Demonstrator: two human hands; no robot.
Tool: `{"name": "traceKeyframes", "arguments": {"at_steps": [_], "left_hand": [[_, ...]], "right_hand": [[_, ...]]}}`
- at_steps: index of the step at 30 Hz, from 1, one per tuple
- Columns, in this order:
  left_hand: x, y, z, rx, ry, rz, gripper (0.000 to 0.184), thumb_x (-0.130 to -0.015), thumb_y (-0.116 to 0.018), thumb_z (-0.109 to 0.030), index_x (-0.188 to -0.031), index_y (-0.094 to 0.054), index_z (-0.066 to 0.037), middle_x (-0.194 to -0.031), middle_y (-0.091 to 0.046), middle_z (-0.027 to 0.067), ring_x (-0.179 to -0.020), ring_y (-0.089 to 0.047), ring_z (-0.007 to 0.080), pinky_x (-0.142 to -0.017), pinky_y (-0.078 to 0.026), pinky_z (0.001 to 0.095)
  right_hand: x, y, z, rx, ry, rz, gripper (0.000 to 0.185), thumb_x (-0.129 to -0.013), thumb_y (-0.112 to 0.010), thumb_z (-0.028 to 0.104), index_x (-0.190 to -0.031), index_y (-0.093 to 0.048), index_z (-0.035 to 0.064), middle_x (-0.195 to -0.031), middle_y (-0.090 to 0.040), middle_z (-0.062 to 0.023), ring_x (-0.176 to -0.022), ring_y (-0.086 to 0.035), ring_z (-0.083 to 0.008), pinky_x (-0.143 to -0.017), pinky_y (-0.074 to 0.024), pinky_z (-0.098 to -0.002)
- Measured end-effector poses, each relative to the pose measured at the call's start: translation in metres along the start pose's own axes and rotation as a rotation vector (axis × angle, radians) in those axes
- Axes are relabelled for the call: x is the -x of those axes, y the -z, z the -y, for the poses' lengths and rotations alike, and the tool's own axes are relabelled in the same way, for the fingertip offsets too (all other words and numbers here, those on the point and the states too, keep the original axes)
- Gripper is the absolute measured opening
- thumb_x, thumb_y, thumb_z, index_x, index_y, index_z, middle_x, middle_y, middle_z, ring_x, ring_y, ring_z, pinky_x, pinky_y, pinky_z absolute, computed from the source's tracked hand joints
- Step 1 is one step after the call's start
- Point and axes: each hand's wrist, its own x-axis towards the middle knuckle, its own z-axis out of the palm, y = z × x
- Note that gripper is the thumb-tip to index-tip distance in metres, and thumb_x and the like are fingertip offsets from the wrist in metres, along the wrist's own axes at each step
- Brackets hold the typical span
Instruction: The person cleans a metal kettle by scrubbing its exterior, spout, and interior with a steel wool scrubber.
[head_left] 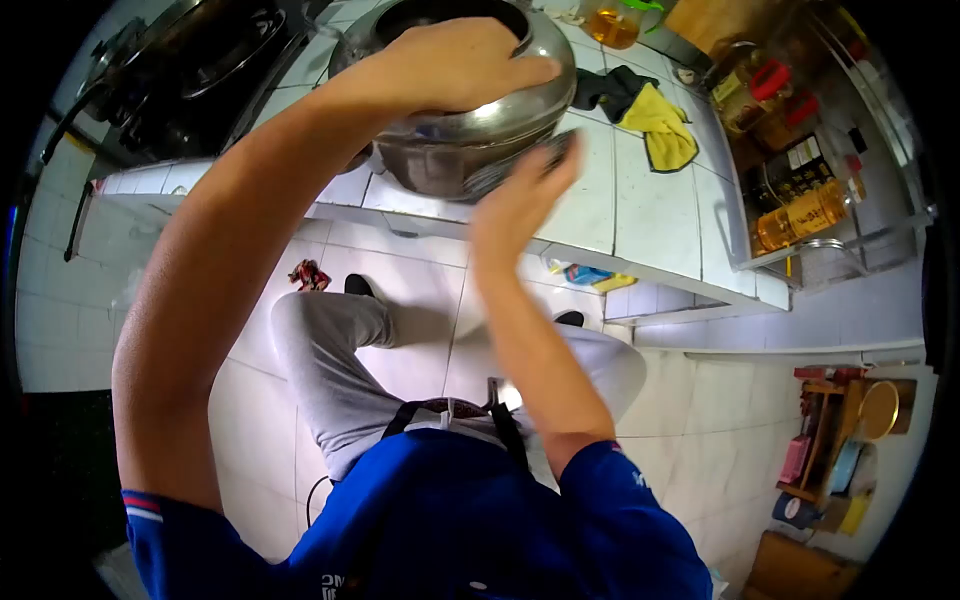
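A round, shiny metal pot [430, 160] with a dark opening at its top stands near the front edge of the tiled counter. My left hand [465, 65] lies across its upper side at the rim and grips it, the thumb on the outer wall; the other fingers are partly hidden. Against the lower right of the pot, my right hand [525, 205] is closed on a dark grey scouring pad [505, 170]. Motion blurs that hand and the pad, so the pad's exact kind is uncertain. A yellow and dark grey cloth [655, 120] lies right of the pot.
On the left is a black stove [190, 95] with pans. A glass jug [612, 25] of amber liquid stands at the back. The right-hand shelf holds bottles, including an amber oil bottle [800, 218]. Below, a crumpled red cloth [309, 275] lies on the floor.
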Motion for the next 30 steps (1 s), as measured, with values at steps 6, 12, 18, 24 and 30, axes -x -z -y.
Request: {"name": "traceKeyframes", "arguments": {"at_steps": [6, 12, 18, 24, 30], "left_hand": [[0.005, 0.004, 0.000, -0.005, 0.001, 0.045, 0.074, -0.092, -0.048, -0.066, -0.102, -0.070, 0.004, -0.101, -0.069, 0.0263, -0.096, -0.068, 0.0398, -0.086, -0.050, 0.0468], [0.009, 0.013, 0.002, 0.039, 0.002, 0.095, 0.072, -0.091, -0.047, -0.063, -0.105, -0.072, 0.003, -0.106, -0.070, 0.0245, -0.098, -0.068, 0.0395, -0.087, -0.052, 0.0474], [0.008, 0.011, 0.006, 0.064, -0.034, 0.054, 0.069, -0.090, -0.051, -0.066, -0.093, -0.071, 0.001, -0.084, -0.068, 0.0234, -0.080, -0.067, 0.0379, -0.075, -0.050, 0.0464], [-0.005, 0.008, 0.020, -0.056, -0.093, 0.054, 0.070, -0.087, -0.049, -0.067, -0.095, -0.073, -0.001, -0.093, -0.070, 0.0209, -0.086, -0.069, 0.0356, -0.077, -0.053, 0.0438], [0.008, 0.012, 0.029, -0.199, -0.261, -0.152, 0.051, -0.090, -0.060, -0.052, -0.089, -0.067, -0.002, -0.086, -0.066, 0.0168, -0.086, -0.064, 0.0379, -0.076, -0.050, 0.0458]], "right_hand": [[0.061, -0.001, -0.004, 0.209, 0.212, 0.098, 0.055, -0.108, -0.037, 0.026, -0.147, -0.029, -0.0112, -0.153, -0.033, -0.0278, -0.144, -0.032, -0.0367, -0.120, -0.0220, -0.0400], [0.042, -0.005, -0.011, 0.112, -0.044, 0.039, 0.054, -0.108, -0.036, 0.029, -0.148, -0.031, -0.0060, -0.151, -0.038, -0.0246, -0.139, -0.038, -0.0343, -0.117, -0.0270, -0.0394], [-0.008, -0.001, -0.009, -0.361, -0.271, 0.156, 0.070, -0.100, -0.049, 0.022, -0.152, -0.015, -0.0094, -0.158, -0.014, -0.0320, -0.148, -0.014, -0.0461, -0.121, -0.0095, -0.0512], [0.037, 0.001, -0.009, 0.134, 0.174, 0.209, 0.064, -0.105, -0.048, 0.023, -0.153, -0.017, -0.0038, -0.155, -0.025, -0.0274, -0.137, -0.036, -0.0355, -0.116, -0.0260, -0.0387], [0.047, -0.012, 0.010, -0.192, -0.317, 0.024, 0.061, -0.101, -0.062, 0.022, -0.146, -0.028, -0.0001, -0.140, -0.042, -0.0183, -0.123, -0.047, -0.0249, -0.107, -0.0386, -0.0337]]}}
